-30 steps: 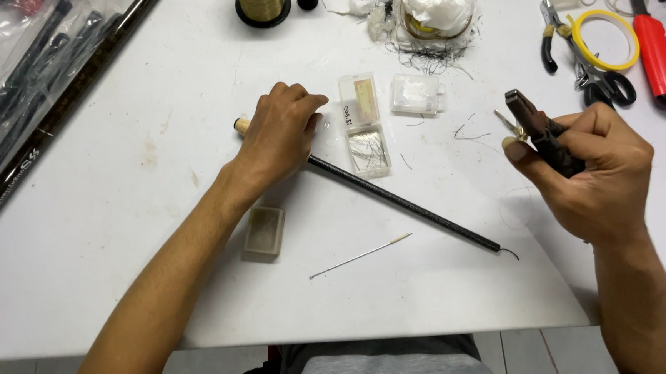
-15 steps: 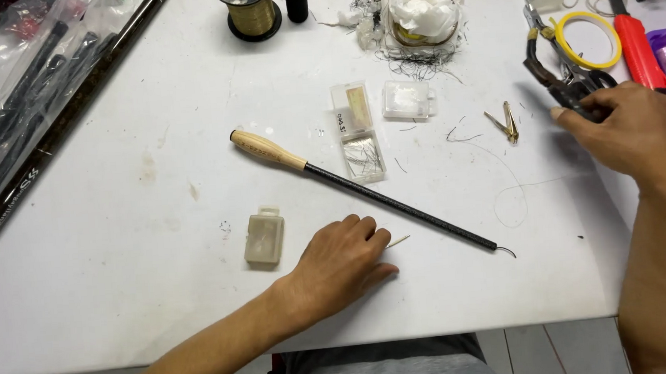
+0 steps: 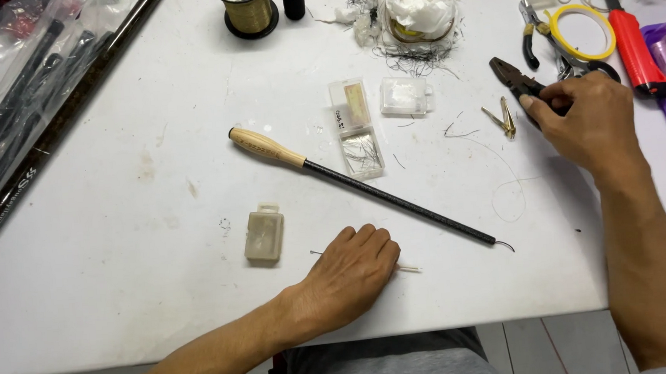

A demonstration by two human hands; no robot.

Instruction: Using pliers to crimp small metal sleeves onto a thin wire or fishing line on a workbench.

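left hand: flat, palm down on thin wire, lower centre of worktop
right hand: grasping pliers, upper right

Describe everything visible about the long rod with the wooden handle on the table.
The rod lies flat on the white table, running diagonally from upper left to lower right. Its upper-left end is a light wooden handle, rounded at the tip; the rest is a thin, dark, slightly glossy shaft that tapers to a small dark hook. A clear plastic box lies right beside the shaft. Neither the left hand nor the right hand touches it.
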